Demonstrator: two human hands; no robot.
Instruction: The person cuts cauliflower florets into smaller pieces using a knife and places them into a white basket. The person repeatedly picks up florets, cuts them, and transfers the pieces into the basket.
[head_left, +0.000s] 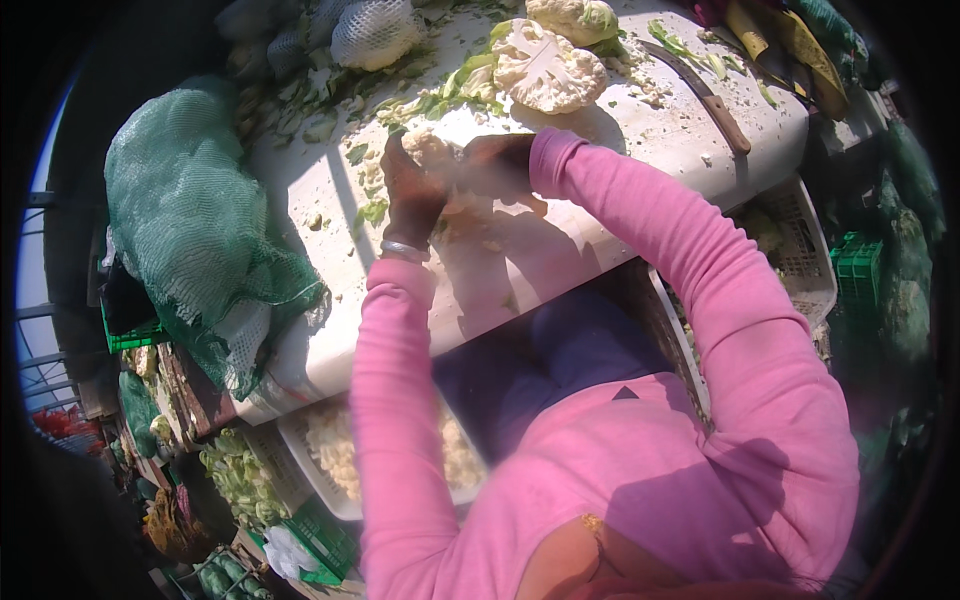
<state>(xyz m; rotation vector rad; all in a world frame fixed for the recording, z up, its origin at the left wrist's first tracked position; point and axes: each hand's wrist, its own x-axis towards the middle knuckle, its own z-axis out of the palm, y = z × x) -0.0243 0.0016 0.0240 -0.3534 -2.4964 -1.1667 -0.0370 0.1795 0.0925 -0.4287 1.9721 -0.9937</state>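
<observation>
My left hand (415, 191) is closed around a cauliflower piece (427, 148) just above the white table. Against the piece's right side my right hand (501, 163) is curled, blurred and partly in shade; what its fingers grip is hidden. Beyond the hands lies a cut cauliflower head (550, 67), its pale stem face showing. Behind that is another cauliflower head (576, 19) with some green leaf. A knife with a wooden handle (726, 124) and a dark curved blade rests on the table to the right.
Trimmings litter the white-covered table (337, 360). A full green mesh sack (187, 217) leans at its left side, and foam-netted heads (375, 34) stand at the back. Below the front edge are a white crate of florets (461, 457) and, at right, another white crate (799, 255).
</observation>
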